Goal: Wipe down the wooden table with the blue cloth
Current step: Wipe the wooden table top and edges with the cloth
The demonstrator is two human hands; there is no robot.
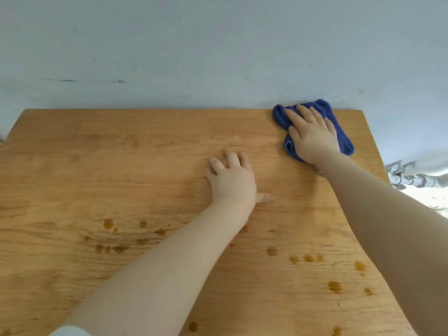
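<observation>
Blue cloth (339, 127) lies bunched at the upper right of the wooden counter (121, 166), pressed under the right hand's (311, 138) flat fingers. Left hand (231, 177) rests mid-frame, fingers spread, holding nothing; brown droplets (308, 258) dot the lower counter.

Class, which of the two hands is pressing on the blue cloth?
The right hand, flat on the blue cloth at the far right corner; the left hand rests on bare wood.

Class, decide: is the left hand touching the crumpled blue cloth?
Apart. The head view shows bare wooden table between the left hand and the crumpled blue cloth.
</observation>
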